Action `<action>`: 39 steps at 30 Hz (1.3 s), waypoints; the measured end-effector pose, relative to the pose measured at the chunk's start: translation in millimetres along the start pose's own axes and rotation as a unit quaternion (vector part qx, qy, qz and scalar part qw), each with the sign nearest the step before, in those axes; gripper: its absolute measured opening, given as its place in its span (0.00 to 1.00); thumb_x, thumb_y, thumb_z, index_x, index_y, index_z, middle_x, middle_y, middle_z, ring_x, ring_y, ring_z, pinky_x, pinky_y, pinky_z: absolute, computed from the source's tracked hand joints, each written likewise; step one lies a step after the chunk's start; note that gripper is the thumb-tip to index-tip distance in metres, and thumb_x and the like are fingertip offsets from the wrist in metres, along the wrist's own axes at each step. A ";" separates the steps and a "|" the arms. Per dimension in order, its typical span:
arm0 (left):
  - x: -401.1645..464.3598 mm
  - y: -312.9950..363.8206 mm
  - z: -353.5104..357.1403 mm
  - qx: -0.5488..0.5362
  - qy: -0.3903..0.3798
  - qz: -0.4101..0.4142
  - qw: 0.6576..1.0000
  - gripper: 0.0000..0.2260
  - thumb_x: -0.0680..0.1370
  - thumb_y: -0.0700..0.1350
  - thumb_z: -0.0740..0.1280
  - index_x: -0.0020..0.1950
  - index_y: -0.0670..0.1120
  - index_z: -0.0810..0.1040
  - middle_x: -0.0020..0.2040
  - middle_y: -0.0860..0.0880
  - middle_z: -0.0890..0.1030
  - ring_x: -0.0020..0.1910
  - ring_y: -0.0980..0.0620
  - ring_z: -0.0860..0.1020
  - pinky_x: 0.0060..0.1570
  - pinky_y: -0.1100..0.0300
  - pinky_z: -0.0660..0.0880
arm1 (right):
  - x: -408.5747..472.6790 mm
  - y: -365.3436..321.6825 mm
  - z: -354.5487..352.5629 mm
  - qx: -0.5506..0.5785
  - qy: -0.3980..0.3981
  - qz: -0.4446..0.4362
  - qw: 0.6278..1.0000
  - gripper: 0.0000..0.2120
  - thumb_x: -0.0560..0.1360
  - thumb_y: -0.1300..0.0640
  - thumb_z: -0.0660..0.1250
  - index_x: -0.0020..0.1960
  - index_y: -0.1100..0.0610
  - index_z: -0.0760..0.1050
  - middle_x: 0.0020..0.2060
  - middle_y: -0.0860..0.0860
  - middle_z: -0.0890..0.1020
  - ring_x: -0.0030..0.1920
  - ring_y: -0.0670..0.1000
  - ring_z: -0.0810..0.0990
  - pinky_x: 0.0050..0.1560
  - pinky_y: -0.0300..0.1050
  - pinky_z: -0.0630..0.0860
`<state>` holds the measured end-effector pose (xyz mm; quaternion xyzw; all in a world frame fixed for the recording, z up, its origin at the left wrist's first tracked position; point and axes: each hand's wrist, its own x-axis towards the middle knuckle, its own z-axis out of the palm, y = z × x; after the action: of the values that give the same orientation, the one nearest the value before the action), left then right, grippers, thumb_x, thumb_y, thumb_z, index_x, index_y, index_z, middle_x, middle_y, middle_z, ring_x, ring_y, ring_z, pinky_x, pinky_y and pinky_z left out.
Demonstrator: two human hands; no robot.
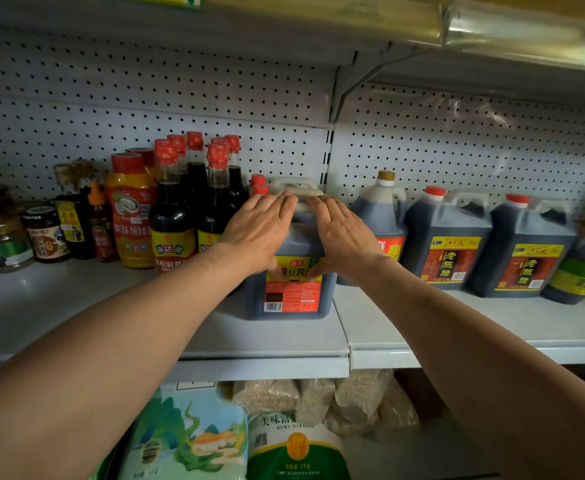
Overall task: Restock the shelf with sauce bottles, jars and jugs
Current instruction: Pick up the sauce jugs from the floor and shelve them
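Note:
A dark soy sauce jug (291,296) with a red and yellow label and a white handle stands on the white shelf (267,344), near its front. My left hand (261,226) lies flat on the jug's upper left shoulder, fingers straight and reaching the handle. My right hand (341,233) presses the upper right side the same way. A second jug of the same kind stands right behind it, mostly hidden.
Tall red-capped sauce bottles (173,216), an oyster sauce squeeze bottle (131,216) and small jars (1,240) fill the left. Vinegar jugs (447,240) line the right. Pegboard backs the shelf. Rice bags (194,434) lie on the lower shelf.

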<state>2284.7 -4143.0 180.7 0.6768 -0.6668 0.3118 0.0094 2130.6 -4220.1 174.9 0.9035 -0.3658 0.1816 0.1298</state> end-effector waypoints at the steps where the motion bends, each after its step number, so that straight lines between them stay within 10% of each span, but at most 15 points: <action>1: 3.0 -1.7 2.1 0.000 0.000 -0.001 1.000 0.58 0.60 0.61 0.80 0.77 0.39 0.50 0.75 0.44 0.62 0.72 0.47 0.64 0.73 0.56 0.56 | 3.5 0.6 2.0 -0.001 -0.001 0.002 1.000 0.68 0.52 0.39 0.84 0.80 0.60 0.51 0.72 0.53 0.66 0.75 0.54 0.62 0.76 0.47 0.61; 39: 25.1 -22.8 21.5 -0.050 -0.016 0.020 0.998 0.59 0.62 0.60 0.80 0.79 0.40 0.46 0.78 0.44 0.57 0.76 0.47 0.56 0.75 0.54 0.49 | 27.9 -1.3 8.1 -0.029 -0.025 0.029 0.999 0.66 0.56 0.39 0.84 0.80 0.59 0.49 0.72 0.53 0.64 0.71 0.55 0.64 0.73 0.48 0.66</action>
<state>2312.1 -4172.2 183.6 0.6670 -0.6951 0.2670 0.0264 2152.0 -4239.4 179.3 0.8924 -0.4004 0.1522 0.1420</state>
